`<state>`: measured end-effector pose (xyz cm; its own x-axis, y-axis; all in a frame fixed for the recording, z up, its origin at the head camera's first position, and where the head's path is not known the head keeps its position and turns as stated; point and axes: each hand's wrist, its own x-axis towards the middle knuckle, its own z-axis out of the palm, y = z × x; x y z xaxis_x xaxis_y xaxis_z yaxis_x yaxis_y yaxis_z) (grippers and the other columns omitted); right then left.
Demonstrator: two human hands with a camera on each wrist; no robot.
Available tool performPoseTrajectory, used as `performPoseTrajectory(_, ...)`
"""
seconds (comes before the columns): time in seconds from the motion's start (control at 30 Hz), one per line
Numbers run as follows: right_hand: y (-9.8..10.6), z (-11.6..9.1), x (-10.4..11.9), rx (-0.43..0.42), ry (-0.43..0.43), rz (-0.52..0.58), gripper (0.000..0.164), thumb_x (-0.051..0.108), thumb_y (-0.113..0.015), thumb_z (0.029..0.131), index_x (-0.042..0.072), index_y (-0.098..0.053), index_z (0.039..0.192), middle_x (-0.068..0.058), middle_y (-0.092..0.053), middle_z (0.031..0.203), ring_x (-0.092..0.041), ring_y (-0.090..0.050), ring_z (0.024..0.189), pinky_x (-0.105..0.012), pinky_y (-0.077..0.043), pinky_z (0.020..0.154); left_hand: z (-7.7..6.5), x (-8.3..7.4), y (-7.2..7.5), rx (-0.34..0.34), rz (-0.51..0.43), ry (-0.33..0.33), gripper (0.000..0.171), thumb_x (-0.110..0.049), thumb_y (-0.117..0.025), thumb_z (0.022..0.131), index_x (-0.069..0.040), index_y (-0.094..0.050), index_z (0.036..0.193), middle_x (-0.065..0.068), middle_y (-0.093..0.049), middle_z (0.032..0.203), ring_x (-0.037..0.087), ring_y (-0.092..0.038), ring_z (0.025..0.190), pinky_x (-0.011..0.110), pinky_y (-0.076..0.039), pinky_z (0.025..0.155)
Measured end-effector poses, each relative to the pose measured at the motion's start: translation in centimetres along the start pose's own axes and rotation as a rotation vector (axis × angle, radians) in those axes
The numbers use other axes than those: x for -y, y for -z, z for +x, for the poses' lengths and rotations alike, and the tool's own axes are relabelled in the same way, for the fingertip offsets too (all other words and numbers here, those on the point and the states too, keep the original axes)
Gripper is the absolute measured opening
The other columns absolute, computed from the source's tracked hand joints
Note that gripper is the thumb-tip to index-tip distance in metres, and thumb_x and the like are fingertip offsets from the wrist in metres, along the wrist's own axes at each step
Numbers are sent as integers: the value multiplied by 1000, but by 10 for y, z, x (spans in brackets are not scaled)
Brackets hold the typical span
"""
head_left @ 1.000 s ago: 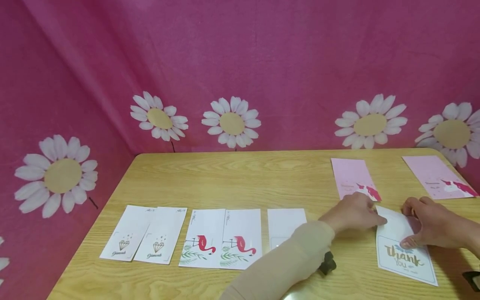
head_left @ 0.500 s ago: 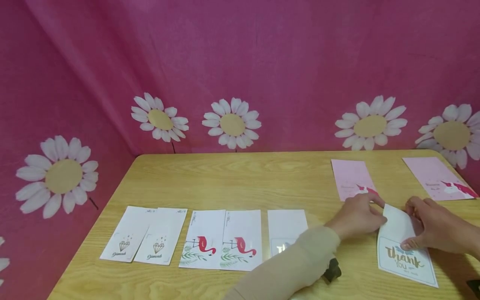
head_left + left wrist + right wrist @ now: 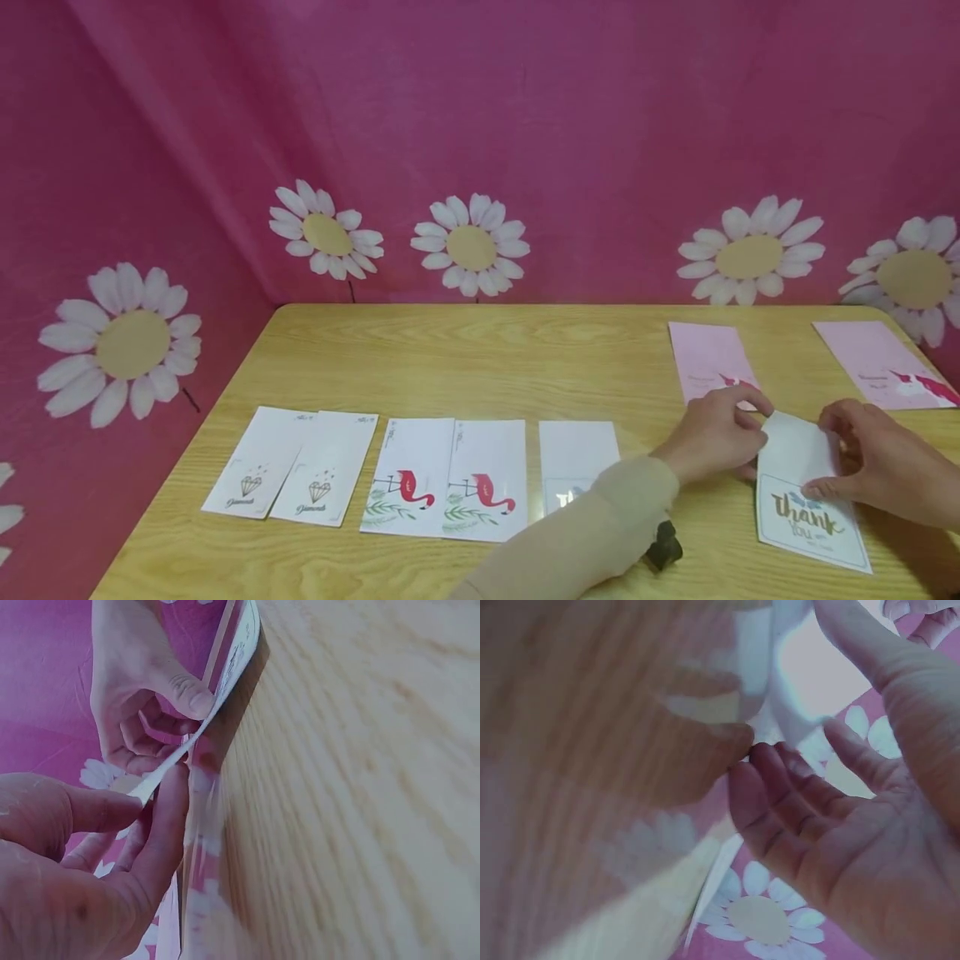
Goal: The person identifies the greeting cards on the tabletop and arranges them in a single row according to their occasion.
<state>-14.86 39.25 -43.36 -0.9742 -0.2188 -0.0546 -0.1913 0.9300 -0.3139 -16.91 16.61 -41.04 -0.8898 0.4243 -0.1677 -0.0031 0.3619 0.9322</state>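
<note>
A white "Thank You" card (image 3: pixel 804 518) with gold lettering is held slightly raised at the right of the table. My left hand (image 3: pixel 716 432) pinches its upper left corner between thumb and fingers. In the left wrist view the card (image 3: pixel 238 664) appears edge-on, lifted off the wood. My right hand (image 3: pixel 885 462) holds its right edge, thumb (image 3: pixel 828 489) on the printed front and fingers behind. In the right wrist view the right hand's fingers (image 3: pixel 769 802) are near or against the tabletop. A second thank-you card (image 3: pixel 576 446) lies partly hidden under the left forearm.
Two diamond cards (image 3: pixel 321 471) and two flamingo cards (image 3: pixel 486 475) lie in a row to the left. One pink unicorn card (image 3: pixel 708 354) lies just behind the left hand, another pink unicorn card (image 3: pixel 877 358) farther right. A pink flowered cloth (image 3: pixel 600 167) hangs behind the table (image 3: pixel 450 358).
My left hand has shifted slightly right with the card's upper corner in its fingers. The right hand keeps its hold on the right edge. The head view has shifted a little.
</note>
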Motion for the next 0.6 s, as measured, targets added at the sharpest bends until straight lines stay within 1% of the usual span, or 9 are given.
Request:
performPoseTrajectory(0.1, -1, 0, 0, -34, -49, 77, 91, 38, -95, 67, -12, -45, 124, -19, -59, 97, -27, -55, 80, -15, -41, 60, -1, 0, 4, -35, -23, 13, 28, -2, -66, 91, -21, -69, 110, -8, -66, 88, 3, -61, 56, 19, -53, 47)
performPoseTrajectory(0.17, -2, 0, -1, -87, -62, 125, 89, 34, -94, 70, -12, -46, 128, -22, -63, 98, -19, -60, 77, -15, -45, 59, -1, -1, 8, -54, -57, 14, 27, -2, -66, 91, -22, -68, 110, -8, -67, 90, 5, -62, 56, 20, -53, 47)
performPoseTrajectory(0.23, -3, -2, 1, -151, -64, 196, 81, 25, -93, 73, -10, -47, 130, -6, -67, 94, -8, -62, 74, -14, -47, 58, -2, -3, 12, -68, -106, 12, 27, -2, -65, 92, -21, -68, 110, -9, -66, 90, 9, -63, 51, 23, -55, 47)
performPoseTrajectory(0.3, -4, -5, 4, -216, -54, 295, 70, 16, -91, 76, 2, -52, 133, 10, -65, 90, 3, -58, 70, -14, -49, 57, -3, -4, 16, -76, -135, -5, 26, -3, -65, 93, -22, -68, 110, -10, -64, 90, 11, -63, 49, 24, -55, 48)
performPoseTrajectory(0.33, -5, -5, 6, -234, -52, 341, 68, 13, -89, 78, 11, -53, 135, 17, -63, 88, 8, -55, 68, -13, -49, 57, -3, -4, 19, -84, -143, -15, 26, -3, -66, 93, -22, -68, 111, -10, -64, 91, 11, -64, 50, 23, -56, 51)
performPoseTrajectory(0.4, -4, -6, 10, -267, -56, 449, 68, 6, -86, 81, 29, -52, 135, 28, -56, 83, 7, -56, 68, -13, -49, 56, -4, -5, 22, -98, -173, -19, 26, -3, -66, 93, -22, -68, 110, -11, -64, 91, 12, -66, 53, 23, -57, 53)
performPoseTrajectory(0.47, -1, -6, 15, -289, -62, 535, 71, 3, -83, 83, 43, -50, 132, 25, -61, 80, 5, -59, 67, -13, -50, 55, -6, -5, 27, -112, -205, -16, 25, -3, -67, 93, -22, -67, 110, -11, -63, 91, 14, -69, 56, 24, -58, 54)
performPoseTrajectory(0.53, 2, -6, 20, -315, -71, 566, 71, 4, -82, 85, 47, -50, 130, 24, -63, 77, 6, -60, 66, -12, -49, 54, -8, -5, 33, -124, -241, -13, 26, -2, -67, 92, -22, -67, 110, -10, -63, 91, 18, -71, 59, 26, -59, 55)
performPoseTrajectory(0.6, 3, -6, 25, -331, -76, 588, 68, 4, -82, 85, 45, -53, 131, 23, -66, 75, 7, -62, 65, -11, -48, 54, -11, -4, 39, -120, -278, -2, 27, -2, -67, 92, -22, -66, 110, -10, -62, 92, 22, -72, 59, 30, -60, 53)
